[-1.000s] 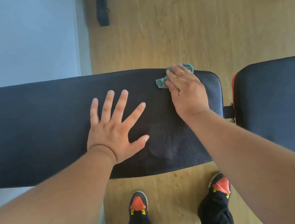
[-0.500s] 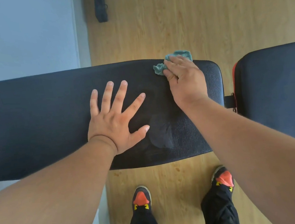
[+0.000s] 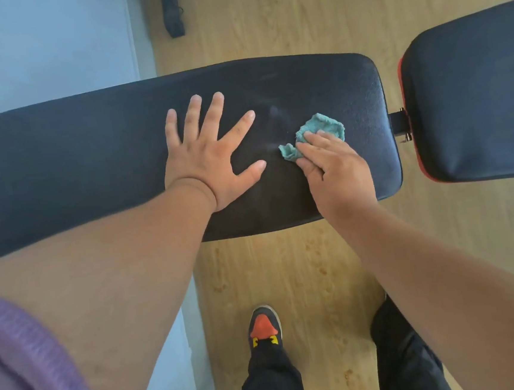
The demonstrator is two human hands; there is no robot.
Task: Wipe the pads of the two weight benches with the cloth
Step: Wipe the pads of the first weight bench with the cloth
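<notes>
Closest to the camera was a purple sleeve [image 3: 22,371] in the bottom left corner. A shoe [image 3: 264,326] with an orange toe stood on the wooden floor [image 3: 302,268], and black trousers [image 3: 271,377] covered the legs above it.

Two bare arms reached out over the long black pad [image 3: 76,167] of the bench. The left hand [image 3: 207,155] lay flat on the middle of the pad. Its fingers were straight and spread wide, and it held nothing. The right hand [image 3: 334,169] was nearer the pad's right end, close to the front edge. Its fingers pressed down on a small green cloth [image 3: 321,128]. The cloth was bunched up and peeked out past the fingertips, touching the pad. Whether the fingers curled round the cloth or only pushed on it could not be told.

A second black pad [image 3: 474,98] with a red edge sat just past the right end of the first pad, joined by a small metal part [image 3: 400,123]. Farther away, a dark bar [image 3: 173,12] lay on the floor beyond the far edge. On the left, the ground was pale blue [image 3: 43,42].
</notes>
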